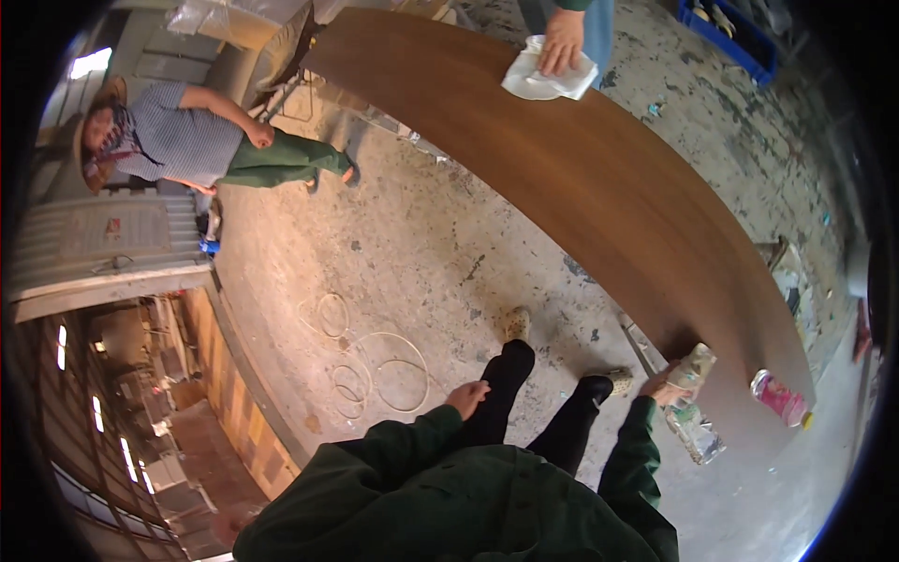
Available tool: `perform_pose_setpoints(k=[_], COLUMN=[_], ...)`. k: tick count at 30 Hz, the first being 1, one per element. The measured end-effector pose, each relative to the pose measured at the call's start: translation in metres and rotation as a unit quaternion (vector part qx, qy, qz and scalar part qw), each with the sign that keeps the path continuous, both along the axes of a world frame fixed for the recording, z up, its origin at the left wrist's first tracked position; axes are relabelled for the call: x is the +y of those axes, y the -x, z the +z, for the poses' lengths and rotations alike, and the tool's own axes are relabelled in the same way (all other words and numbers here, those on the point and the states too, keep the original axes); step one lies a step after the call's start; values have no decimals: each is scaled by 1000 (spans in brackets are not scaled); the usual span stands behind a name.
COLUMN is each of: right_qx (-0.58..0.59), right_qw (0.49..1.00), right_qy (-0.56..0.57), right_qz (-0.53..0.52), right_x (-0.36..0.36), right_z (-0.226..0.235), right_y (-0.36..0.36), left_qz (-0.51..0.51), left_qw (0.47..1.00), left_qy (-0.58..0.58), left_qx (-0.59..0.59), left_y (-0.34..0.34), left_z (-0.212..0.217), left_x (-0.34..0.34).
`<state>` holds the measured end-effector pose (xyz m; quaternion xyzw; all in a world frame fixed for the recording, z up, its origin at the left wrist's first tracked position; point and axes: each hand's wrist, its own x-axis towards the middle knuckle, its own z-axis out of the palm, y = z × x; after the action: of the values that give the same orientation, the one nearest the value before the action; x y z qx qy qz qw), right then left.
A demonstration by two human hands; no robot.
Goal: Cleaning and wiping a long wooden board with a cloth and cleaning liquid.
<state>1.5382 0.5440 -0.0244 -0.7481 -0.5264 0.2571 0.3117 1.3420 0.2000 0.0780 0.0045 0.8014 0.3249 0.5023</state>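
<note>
A long brown wooden panel (581,178) runs from the top centre down to the lower right. My right hand (663,386) is at its near edge, closed on a crumpled, paint-stained rag (691,403). My left hand (466,397) hangs by my left thigh, fingers loosely curled, holding nothing. At the far end another person's hand (562,42) presses a white cloth (548,77) onto the panel. A pink can (779,397) lies on the panel near its right end.
A second person (187,140) in a striped shirt and green trousers stands at the left on the concrete floor (403,253). Loops of thin hose (375,365) lie on the floor. A blue crate (730,37) sits top right. Stacked boards (234,393) are lower left.
</note>
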Motion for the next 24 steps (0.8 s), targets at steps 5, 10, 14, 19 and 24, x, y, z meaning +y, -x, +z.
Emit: perform_pose_setpoints(k=[5, 10, 14, 19, 24], right_qx=[-189, 364, 133, 106, 133], right_qw=[975, 897, 775, 795, 856], right_qy=[-44, 19, 330, 317, 191], right_qz=[108, 250, 522, 505, 463], right_x=[-53, -94, -155, -231, -174], right_z=[37, 21, 55, 64, 56], right_y=[170, 309, 439, 442, 292], left_qz=[78, 185, 302, 337, 284], left_qw=[992, 975, 942, 923, 944], left_qy=[72, 109, 145, 148, 114], left_qx=[64, 54, -6, -110, -124], left_y=[61, 83, 69, 82, 95], left_z=[-19, -32, -40, -2, 5], left_x=[-115, -205, -263, -229, -196])
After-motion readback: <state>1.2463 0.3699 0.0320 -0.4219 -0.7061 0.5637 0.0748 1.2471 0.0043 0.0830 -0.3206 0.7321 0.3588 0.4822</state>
